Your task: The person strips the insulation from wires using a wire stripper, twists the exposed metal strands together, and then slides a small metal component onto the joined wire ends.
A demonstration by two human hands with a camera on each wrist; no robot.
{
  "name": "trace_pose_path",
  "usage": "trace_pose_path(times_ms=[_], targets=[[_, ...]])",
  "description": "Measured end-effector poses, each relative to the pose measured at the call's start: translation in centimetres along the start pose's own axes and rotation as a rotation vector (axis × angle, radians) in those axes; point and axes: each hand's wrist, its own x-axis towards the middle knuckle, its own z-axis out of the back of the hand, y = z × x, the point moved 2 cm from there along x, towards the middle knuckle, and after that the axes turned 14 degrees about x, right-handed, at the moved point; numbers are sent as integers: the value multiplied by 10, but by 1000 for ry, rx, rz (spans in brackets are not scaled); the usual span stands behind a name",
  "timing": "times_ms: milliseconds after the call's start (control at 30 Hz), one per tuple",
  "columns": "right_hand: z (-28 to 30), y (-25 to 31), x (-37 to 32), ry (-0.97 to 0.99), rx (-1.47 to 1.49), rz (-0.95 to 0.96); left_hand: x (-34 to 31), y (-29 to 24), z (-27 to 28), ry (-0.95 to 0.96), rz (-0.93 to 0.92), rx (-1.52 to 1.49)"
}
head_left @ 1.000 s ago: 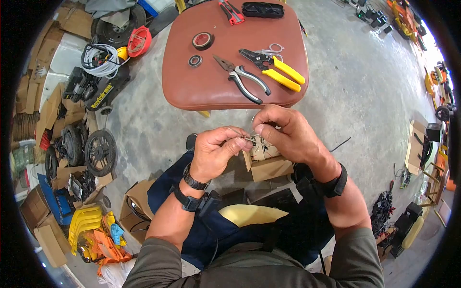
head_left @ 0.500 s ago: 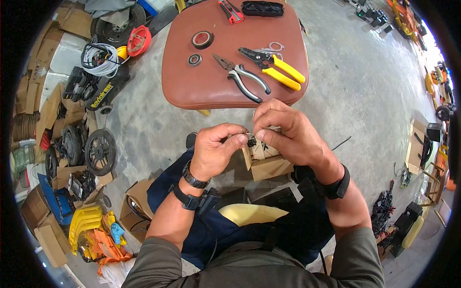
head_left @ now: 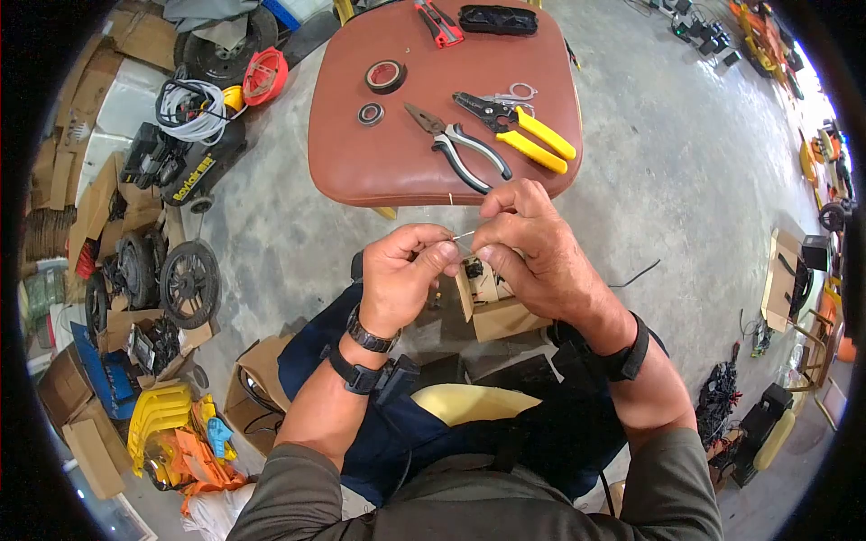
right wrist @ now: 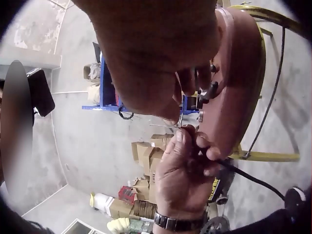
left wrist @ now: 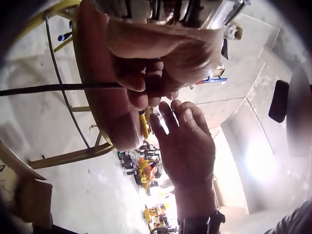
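Observation:
My left hand (head_left: 397,275) pinches the end of a black cable (right wrist: 251,181) between thumb and fingers; the cable trails away from the palm in both wrist views. Thin pale wire ends (head_left: 463,236) stick out past its fingertips. Facing it, my right hand (head_left: 537,248) pinches one thin wire with thumb and forefinger, its other fingers lifted and bent. The two sets of fingertips are a short gap apart, in front of the brown padded stool (head_left: 388,171). In the left wrist view the wires are mostly hidden behind the fingers.
Combination pliers (head_left: 451,149), yellow-handled wire strippers (head_left: 537,140), small scissors (head_left: 519,93), a tape roll (head_left: 385,77), a metal ring (head_left: 370,114) and a red utility knife (head_left: 439,22) lie on the stool. Below the hands is an open cardboard box (head_left: 510,320) with small parts.
The left fingertips have shifted slightly up and left, and the right fingers have changed their hold. Thin wire now shows stretched across the gap between the hands.

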Motion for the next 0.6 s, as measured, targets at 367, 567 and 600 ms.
trace_pose_path(times_ms=[367,567,600], targets=[[-9,-18,-5,-124,217,-67,2,5,1,28,-24,-171],[-11,-11,-6,-144,733,-516,0,5,2,44,-68,-176],[-10,-9,-4,-117,783,-535,0,4,2,46,-63,-165]])
